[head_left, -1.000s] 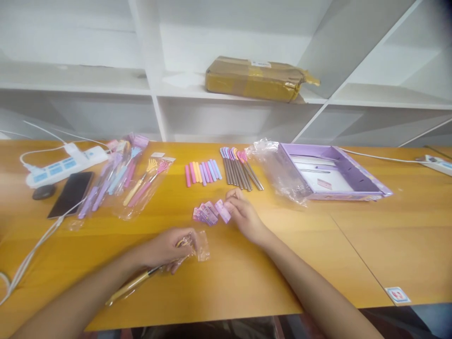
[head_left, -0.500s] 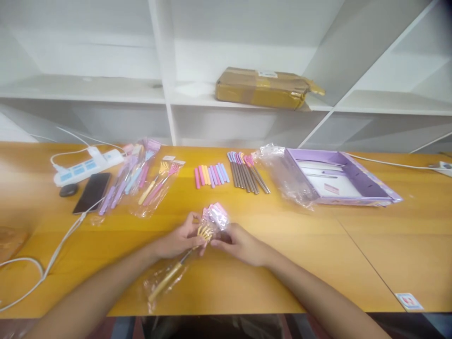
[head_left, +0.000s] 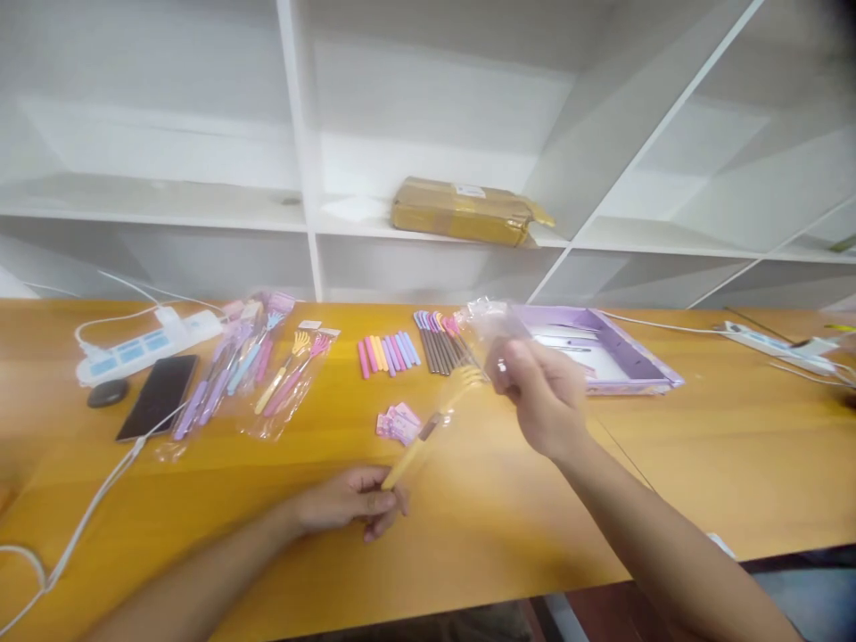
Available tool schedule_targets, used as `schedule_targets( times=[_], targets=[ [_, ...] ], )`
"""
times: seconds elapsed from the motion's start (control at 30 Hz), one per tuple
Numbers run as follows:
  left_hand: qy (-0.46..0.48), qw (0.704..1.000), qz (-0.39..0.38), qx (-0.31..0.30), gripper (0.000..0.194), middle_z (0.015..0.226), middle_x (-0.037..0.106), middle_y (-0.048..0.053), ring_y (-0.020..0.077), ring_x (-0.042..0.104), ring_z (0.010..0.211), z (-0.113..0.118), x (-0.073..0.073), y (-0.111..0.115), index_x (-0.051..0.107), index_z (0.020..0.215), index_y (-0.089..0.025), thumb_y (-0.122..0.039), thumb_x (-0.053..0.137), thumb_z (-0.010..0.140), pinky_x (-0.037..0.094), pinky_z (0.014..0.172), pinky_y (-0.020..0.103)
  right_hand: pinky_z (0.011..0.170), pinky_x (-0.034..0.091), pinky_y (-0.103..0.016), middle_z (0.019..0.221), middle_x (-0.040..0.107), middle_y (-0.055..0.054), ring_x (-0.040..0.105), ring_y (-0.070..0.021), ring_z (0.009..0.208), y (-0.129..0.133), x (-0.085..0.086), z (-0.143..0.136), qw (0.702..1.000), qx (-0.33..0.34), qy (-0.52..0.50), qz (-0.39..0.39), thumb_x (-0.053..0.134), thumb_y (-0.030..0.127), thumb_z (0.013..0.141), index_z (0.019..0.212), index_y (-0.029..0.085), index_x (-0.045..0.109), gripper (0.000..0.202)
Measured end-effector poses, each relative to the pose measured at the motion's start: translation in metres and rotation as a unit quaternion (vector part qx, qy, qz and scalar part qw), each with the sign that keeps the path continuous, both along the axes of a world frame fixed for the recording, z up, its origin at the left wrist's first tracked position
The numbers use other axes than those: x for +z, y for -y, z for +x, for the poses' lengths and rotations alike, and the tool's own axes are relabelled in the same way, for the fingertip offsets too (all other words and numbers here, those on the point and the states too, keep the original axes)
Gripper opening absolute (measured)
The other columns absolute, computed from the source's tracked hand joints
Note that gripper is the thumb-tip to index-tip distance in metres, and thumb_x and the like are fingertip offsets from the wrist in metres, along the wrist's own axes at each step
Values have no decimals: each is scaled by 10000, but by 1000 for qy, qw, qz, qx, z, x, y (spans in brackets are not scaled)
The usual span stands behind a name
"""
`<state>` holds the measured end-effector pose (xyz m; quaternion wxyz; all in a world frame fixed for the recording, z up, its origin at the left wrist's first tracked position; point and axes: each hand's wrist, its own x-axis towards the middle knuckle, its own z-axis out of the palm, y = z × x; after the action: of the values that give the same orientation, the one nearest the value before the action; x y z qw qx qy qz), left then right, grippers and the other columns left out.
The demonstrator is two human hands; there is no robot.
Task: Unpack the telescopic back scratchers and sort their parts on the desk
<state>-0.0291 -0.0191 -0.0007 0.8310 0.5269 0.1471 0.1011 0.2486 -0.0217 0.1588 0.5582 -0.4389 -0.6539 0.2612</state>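
Note:
A yellow back scratcher (head_left: pixel 409 459) slants up to the right, its handle end pinched in my left hand (head_left: pixel 358 504). Its clawed head (head_left: pixel 468 379) is smeared by motion, close to my right hand (head_left: pixel 545 392). The fingers of that hand are closed on what looks like a clear plastic sleeve, with a shiny bit showing at the fingertips; whether the sleeve still surrounds the scratcher is hard to see. Pink and white cards (head_left: pixel 399 423) lie on the table beyond my left hand.
Colored handle tubes (head_left: pixel 388 353) and metal scratcher rods (head_left: pixel 441 343) lie behind, beside crumpled plastic (head_left: pixel 487 314) and a purple box (head_left: pixel 615 348). Bagged scratchers (head_left: pixel 291 374), a phone (head_left: pixel 159 397) and a power strip (head_left: pixel 151 346) are at left. A carton (head_left: pixel 461 211) sits on the shelf.
My right hand has moved up and right, away from my left hand. The scratcher has turned, its head now pointing away from me. The pink cards have left my hands for the table.

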Motion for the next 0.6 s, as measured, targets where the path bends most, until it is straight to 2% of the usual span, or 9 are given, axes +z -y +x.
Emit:
schedule_targets(
  times=[0.07,0.13,0.2,0.27,0.33,0.4,0.47,0.53,0.6],
  targets=[
    [2,999,35,17,470,699,618,-4,108,569,585,0,5,-1,694,1040,-148,-612,713,964,433,647,250,546,281,-303,629,456,2,413,-137,583,2,5,3,999,-9,-36,29,549,511,1095,645,203,530,546],
    [-4,998,56,27,481,721,615,4,110,560,618,0,10,-2,715,1035,-141,-615,722,955,426,659,251,538,279,-302,650,445,-2,412,-141,586,4,3,5,996,50,-67,-7,527,495,1104,649,205,535,540],
    [-15,997,69,26,510,733,601,5,118,556,654,-1,12,-2,729,1060,-137,-636,706,957,429,675,256,550,315,-306,752,508,-33,448,-148,632,6,-2,6,991,113,-57,-48,542,477,1097,659,198,586,522],
    [-27,996,85,25,523,758,590,4,121,548,679,-2,11,-3,731,1104,-143,-645,688,965,429,685,258,577,361,-313,897,567,-65,479,-155,694,8,-7,7,992,100,-73,-25,604,459,1067,665,192,635,484],
    [-37,995,94,18,524,786,586,4,122,540,693,-2,8,-2,728,1131,-152,-647,683,967,431,691,260,561,360,-309,922,569,-61,454,-144,668,8,-13,7,986,72,-150,-23,661,460,1027,646,193,618,468],
    [-48,994,94,1,539,787,579,4,124,528,691,-2,5,-2,730,1124,-152,-662,684,958,433,686,261,520,333,-297,827,534,-31,394,-123,583,6,-20,5,965,82,-232,-97,688,483,1000,638,198,568,476],
    [-61,994,92,-5,576,748,542,-13,116,492,661,-1,4,-2,729,1101,-145,-697,676,943,418,660,253,506,335,-289,777,524,-10,387,-118,548,4,-32,2,942,101,-273,-168,699,558,977,725,212,597,440],
    [-78,992,99,10,604,729,509,-30,106,457,636,0,6,-1,716,1094,-143,-724,661,936,397,635,243,532,387,-290,799,564,-9,452,-137,583,5,-47,-3,935,123,-265,-202,736,639,926,880,232,648,419],
    [-99,989,110,29,614,742,506,-32,105,448,640,2,11,-1,695,1117,-147,-733,639,943,378,620,235,593,448,-303,829,595,-13,511,-161,650,10,-62,-8,938,148,-219,-226,782,650,887,985,244,660,435]
  ],
)
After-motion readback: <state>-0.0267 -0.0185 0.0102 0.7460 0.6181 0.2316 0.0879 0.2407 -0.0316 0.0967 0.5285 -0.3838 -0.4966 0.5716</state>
